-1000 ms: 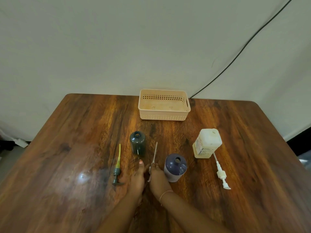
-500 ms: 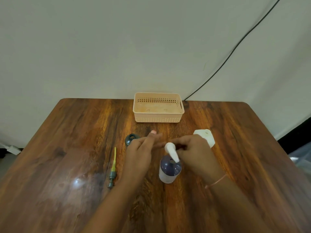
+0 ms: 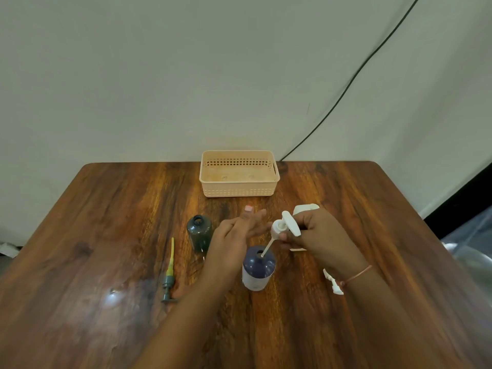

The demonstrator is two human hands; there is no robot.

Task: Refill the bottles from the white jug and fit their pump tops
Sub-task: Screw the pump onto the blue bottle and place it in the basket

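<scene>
**Pump tube entering the purple bottle on a wooden table**

A wooden table (image 3: 346,209) stands against a pale wall, with a black cable (image 3: 346,86) running down the wall to the far edge. A peach basket (image 3: 239,191) sits at the middle of the far edge; nothing shows inside it. Nearer the middle, a dark green bottle (image 3: 199,231) stands upright with its neck uncapped. Just to its left lies a green pump top (image 3: 169,272), its long axis running from the near edge toward the far edge, yellow tube pointing away.

The purple bottle (image 3: 258,270) stands upright near the table's middle. The right hand (image 3: 322,238) grasps a white pump top (image 3: 286,226) above it; the pump is tilted, head up and to the right, tube slanting down-left with its tip at the bottle's mouth. The left hand (image 3: 234,235) hovers beside the bottle, fingers released and spread, partly hiding the green bottle's right side.

The white jug (image 3: 304,209) is mostly hidden behind the right hand. Another white pump top (image 3: 334,284) lies under the right wrist.
</scene>
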